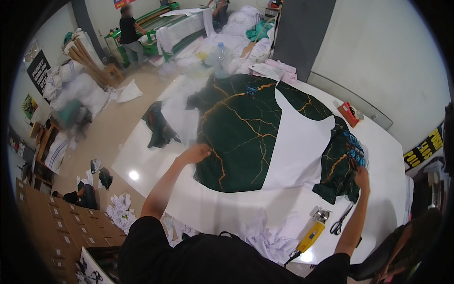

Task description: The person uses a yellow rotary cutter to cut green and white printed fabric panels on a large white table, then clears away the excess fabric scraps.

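A dark green fabric panel [236, 137] with orange crack-like lines lies spread on the white table [194, 203]. My left hand [196, 154] pinches its left edge. White cloth or paper [298, 146] shows beside it in the middle. Farther right, a smaller dark green piece [333, 163] carries the same orange lines and a blue pattern. My right hand [362, 179] is closed on the right edge of that piece; its fingertips are partly hidden. Another dark patterned piece [158, 125] lies left of the big panel, by white material.
Near my right forearm lie black-handled scissors [338, 226] and a yellow electric cutter [312, 234]. White scraps [269, 239] gather at the near edge. A red tape dispenser [349, 113] sits far right, a plastic bottle [221, 59] at the back. One person [130, 35] stands by a green machine.
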Motion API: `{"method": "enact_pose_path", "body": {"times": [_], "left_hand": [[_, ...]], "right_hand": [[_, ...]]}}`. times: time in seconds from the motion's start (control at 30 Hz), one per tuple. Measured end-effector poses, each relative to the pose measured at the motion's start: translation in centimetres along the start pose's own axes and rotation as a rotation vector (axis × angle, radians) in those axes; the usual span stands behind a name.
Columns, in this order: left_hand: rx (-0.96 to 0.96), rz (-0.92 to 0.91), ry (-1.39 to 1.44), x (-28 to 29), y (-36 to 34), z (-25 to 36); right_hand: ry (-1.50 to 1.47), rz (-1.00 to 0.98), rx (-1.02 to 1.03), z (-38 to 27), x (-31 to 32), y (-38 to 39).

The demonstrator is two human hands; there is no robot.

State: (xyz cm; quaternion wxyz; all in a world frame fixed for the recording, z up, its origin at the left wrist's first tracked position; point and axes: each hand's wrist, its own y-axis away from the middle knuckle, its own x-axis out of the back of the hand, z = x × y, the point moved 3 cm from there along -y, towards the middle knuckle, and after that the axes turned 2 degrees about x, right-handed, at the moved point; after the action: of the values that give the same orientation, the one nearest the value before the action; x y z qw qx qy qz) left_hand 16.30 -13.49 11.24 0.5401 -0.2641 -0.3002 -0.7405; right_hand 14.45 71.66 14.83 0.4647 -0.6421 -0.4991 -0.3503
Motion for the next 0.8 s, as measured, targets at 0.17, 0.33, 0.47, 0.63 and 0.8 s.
{"method": "enact_pose_path", "body": {"times": [0.17,0.33,0.47,0.63,0.8], "left_hand": [[0.005,0.308,-0.238,-4.7,-1.9,-1.6],[0.185,0.224,-0.408,-8.1,-2.4,-1.7],[0.237,0.182,-0.458,-8.7,-1.1,-2.7],[0.275,0.215,-0.444,-9.5,1.8,-3.8],[0.288,0.295,-0.486,-9.7,3.1,-4.0]], "right_hand": [[-0.081,-0.079,0.126,-19.5,-3.9,4.1],[-0.081,-0.161,0.253,-24.6,-12.3,8.4],[-0.123,-0.096,0.222,-26.0,-15.5,12.1],[-0.159,0.004,0.002,-24.8,-16.6,16.5],[-0.042,0.048,0.042,-23.2,-17.9,19.0]]}}
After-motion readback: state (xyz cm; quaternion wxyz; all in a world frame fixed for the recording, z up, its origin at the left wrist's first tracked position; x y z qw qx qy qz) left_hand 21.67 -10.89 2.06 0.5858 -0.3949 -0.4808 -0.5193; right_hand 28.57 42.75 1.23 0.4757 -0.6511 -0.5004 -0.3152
